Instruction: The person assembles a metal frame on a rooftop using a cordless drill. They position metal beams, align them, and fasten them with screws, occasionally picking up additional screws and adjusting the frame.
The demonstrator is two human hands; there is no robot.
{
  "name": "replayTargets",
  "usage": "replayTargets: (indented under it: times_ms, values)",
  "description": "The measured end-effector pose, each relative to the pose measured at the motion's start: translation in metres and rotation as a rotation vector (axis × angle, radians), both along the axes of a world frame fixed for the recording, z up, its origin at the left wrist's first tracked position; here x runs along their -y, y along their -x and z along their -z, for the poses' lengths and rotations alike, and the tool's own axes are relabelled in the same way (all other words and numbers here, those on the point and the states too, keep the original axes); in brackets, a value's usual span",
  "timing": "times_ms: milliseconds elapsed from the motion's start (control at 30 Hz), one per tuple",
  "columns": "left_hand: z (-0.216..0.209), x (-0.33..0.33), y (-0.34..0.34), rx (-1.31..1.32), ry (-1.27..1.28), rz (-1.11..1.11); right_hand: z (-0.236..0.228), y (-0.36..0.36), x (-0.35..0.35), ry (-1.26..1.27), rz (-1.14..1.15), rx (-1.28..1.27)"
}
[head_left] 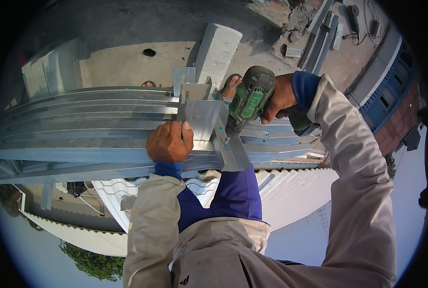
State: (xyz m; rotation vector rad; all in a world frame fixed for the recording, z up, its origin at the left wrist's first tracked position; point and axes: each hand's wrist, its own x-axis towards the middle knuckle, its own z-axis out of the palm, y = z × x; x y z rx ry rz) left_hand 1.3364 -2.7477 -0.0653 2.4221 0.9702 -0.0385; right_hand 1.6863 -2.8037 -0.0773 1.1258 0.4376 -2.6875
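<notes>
In my right hand (277, 98) is a green and black cordless drill (252, 98), my fingers wrapped round its handle. Its tip points down at a flat steel strip (234, 153), close to a small screw head. My left hand (172, 141) is closed over the edge of the steel channels, its thumb beside a short upright galvanized channel piece (200, 115). What its curled fingers grip underneath is partly hidden. Long galvanized steel channels (94, 120) run side by side beneath both hands. Blue-green screws (267, 135) show on them to the right.
A pale concrete block (219, 50) stands beyond the channels, near my foot (231, 85). At the far right lie loose steel profiles (319, 43) and a corded power tool (353, 18). White corrugated roofing sheets (295, 194) spread below me. Another wrapped stack (51, 72) sits far left.
</notes>
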Motion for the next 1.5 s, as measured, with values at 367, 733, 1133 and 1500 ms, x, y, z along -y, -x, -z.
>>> replayTargets:
  times_ms: [367,733,1133,1500]
  values:
    - [-0.003,-0.003,-0.002,-0.027,0.043,-0.002,0.003,-0.001,0.007,0.062,0.015,0.010]
    - [0.002,-0.002,0.002,0.129,0.082,-0.083,-0.005,-0.007,0.006,-0.054,-0.055,-0.004]
    - [0.005,-0.043,-0.093,0.626,0.532,-0.287,0.013,-0.011,0.026,-0.234,0.059,-0.152]
    - [-0.003,-0.026,-0.228,0.564,0.532,0.255,0.008,-0.015,0.024,-0.348,0.095,-0.182]
